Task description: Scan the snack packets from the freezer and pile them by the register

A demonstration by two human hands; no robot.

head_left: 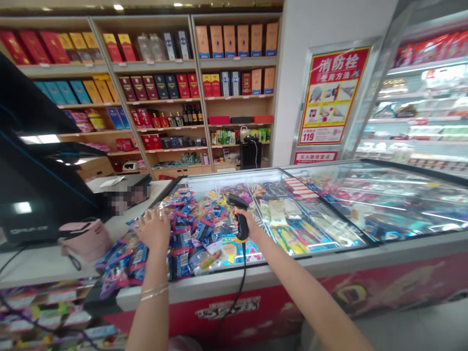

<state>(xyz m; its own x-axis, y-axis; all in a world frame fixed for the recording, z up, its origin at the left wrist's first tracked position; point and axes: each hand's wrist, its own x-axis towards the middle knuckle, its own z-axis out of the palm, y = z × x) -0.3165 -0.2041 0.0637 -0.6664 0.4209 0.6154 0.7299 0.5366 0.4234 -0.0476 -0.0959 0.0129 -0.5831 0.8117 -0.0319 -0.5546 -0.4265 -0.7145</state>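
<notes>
My right hand is wrapped round the grip of a black barcode scanner with yellow trim, held above the freezer's glass top. A dark cable hangs from the scanner's handle down over the freezer front. My left hand lies palm down over a heap of small blue and pink snack packets, its fingers spread at the left side of the pile. Whether those fingertips grip any packet cannot be made out. More packets spill over the freezer's left corner, and some show barcodes.
A glass-topped chest freezer stretches to the right with frozen goods inside. On the left counter stand a black checkout terminal and a pink pouch. Shelves of boxed bottles line the back wall. A lit display cooler stands at right.
</notes>
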